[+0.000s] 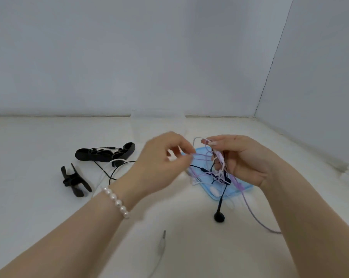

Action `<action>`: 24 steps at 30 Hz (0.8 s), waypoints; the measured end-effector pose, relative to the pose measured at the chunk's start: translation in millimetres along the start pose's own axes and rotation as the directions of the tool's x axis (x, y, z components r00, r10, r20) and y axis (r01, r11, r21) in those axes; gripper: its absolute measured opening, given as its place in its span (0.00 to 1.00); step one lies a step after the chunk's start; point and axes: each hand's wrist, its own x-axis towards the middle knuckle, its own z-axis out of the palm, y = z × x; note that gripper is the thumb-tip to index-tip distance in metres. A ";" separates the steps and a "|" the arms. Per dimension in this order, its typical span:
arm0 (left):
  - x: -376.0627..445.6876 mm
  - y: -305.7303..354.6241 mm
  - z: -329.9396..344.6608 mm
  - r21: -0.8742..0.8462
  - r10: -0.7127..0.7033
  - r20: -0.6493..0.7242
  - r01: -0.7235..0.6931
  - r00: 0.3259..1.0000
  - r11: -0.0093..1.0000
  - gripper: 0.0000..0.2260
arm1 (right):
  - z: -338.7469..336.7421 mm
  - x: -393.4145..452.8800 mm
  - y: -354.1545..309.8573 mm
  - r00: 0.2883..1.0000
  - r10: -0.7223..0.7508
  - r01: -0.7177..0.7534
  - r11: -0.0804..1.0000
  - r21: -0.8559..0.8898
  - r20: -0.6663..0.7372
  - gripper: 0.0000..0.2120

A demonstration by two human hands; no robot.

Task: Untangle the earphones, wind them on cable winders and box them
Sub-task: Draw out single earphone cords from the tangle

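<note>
Black winders (105, 154) at the left on the desk (39, 217), two of them, the smaller winder (75, 180) nearer; no cable wound on either as far as visible, only a black cable and a white cable (103, 173) lying loose beside and across the larger one. Left hand (161, 163), with a pearl bracelet (116, 202) on the wrist, raised above the desk, fingers curled, pinching a purple cable (201, 157) at the fingertips. Behind, near the wall, a clear box (157, 125), seemingly with nothing inside yet. Between the hands the tangle (217, 173): purple, white and dark cables knotted together, hanging down onto a blue lid (235, 190) just under. Right hand (243, 159) gripping the upper part of the tangle, fingers closed round the purple loops. Below, a black earbud (219, 216) resting on the desk, a grey plug (163, 240) nearer the camera, and the purple cable trailing off to the right.

Judged from this: still in the first step, untangling. Nothing separated fully, nothing wound, nothing boxed. Left to do: free each earphone, wind each on a winder, put them in the box.
</note>
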 end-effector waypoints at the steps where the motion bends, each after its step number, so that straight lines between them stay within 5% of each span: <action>1: -1.8 -0.2 6.1 -0.006 -0.011 0.048 0.012 0.999 1.000 0.07 | 2.1 0.6 1.1 1.000 0.010 -0.010 1.000 -0.008 0.027 0.10; 8: -0.1 -7.6 18.3 -0.162 -0.273 0.075 0.282 0.959 0.946 0.16 | 12.4 0.0 5.4 0.995 0.000 0.004 0.999 -0.043 0.100 0.13; 14: 1.1 -7.2 16.6 -0.275 -0.300 0.107 0.318 0.948 0.907 0.17 | 15.0 -0.6 6.2 0.995 0.005 0.002 0.997 -0.074 0.096 0.11; 20: 1.3 -6.9 15.6 -0.379 -0.329 0.201 0.383 0.923 0.842 0.05 | 13.2 4.1 9.3 0.966 -0.188 0.110 0.920 -0.376 -0.178 0.04; 24: 3.2 -8.5 15.7 -0.422 -0.410 0.171 0.443 0.896 0.791 0.07 | 7.9 6.9 7.5 0.839 -0.381 0.207 0.884 -0.419 -0.389 0.06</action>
